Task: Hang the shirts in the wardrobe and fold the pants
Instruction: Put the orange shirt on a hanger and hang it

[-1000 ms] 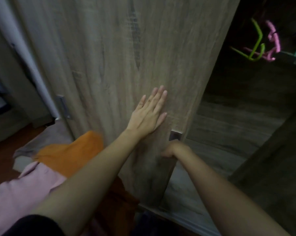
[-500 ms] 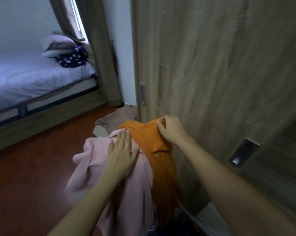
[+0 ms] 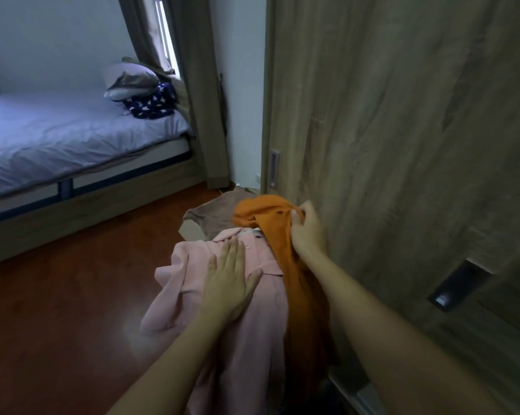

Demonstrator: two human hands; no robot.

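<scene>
The orange garment lies along the right side of a heap of clothes, its upper end bunched just beside the wardrobe door and the rest trailing down toward the camera. The right hand has its grip closed on that bunched end, fingers curled and pinching a fold, most likely to lift this piece clear of the others. The pink shirt is spread beside it on the left, collar and buttons facing up. The left hand lies flat on it with straight fingers and grasps nothing, probably pinning the shirt so it doesn't get dragged along. A brown cloth sticks out at the heap's far edge. What carries the heap is mostly covered, and only a pale corner shows under the brown cloth. The dark floor and a bed lie beyond to the left. No hanging has started.
</scene>
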